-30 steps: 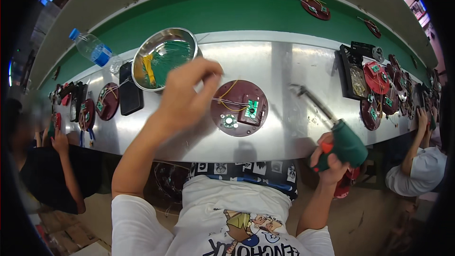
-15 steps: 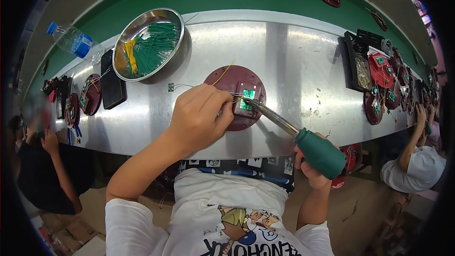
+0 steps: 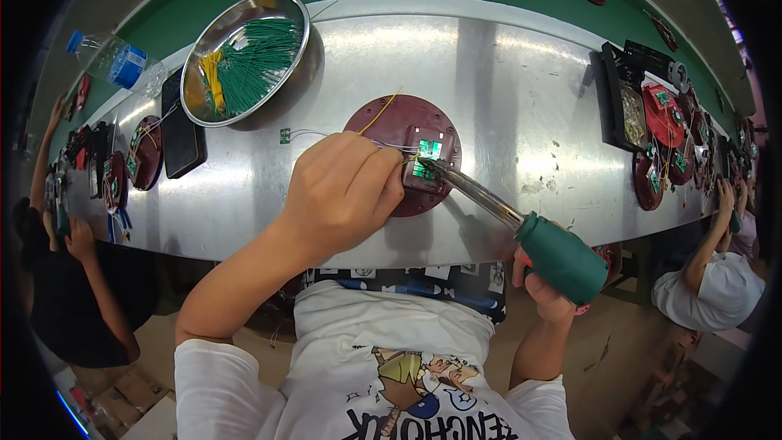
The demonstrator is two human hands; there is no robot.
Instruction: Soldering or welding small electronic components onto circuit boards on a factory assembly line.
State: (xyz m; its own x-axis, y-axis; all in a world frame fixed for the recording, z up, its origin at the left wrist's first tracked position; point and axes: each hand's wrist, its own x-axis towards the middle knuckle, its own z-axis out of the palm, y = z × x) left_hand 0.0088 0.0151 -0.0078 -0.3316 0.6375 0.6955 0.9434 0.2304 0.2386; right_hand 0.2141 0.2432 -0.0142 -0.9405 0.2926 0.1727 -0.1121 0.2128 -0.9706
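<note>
Taking the clock as centred on the green circuit board (image 3: 432, 147), with twelve at the far edge of the metal workbench (image 3: 501, 73), we see that board in a raised maroon housing (image 3: 420, 185) on a round maroon disc (image 3: 411, 113). The disc lies flat on the bench in front of us, and the housing's long axis runs roughly from twelve to six.

Our left hand (image 3: 346, 183) is the nearer one, just beside the board between eight and nine o'clock. It lies partly over the disc, thumb and forefinger pinched together, apparently on a thin yellow wire (image 3: 379, 114) that also shows beyond our knuckles toward eleven.

Our right hand (image 3: 544, 289) is farther off, toward four to five o'clock, gripping the green handle of a soldering iron (image 3: 562, 257). The iron's long axis slants from four toward ten, so its tip comes to the board opposite our pinch. Whether the tip touches the board or sits a hair above it, we cannot tell.

Pale wires lead out past our left hand to a small loose circuit board (image 3: 285, 136) near nine. Toward ten, a steel bowl (image 3: 220, 31) holds green wires (image 3: 261, 65) and a yellow wire bundle (image 3: 213, 81).
</note>
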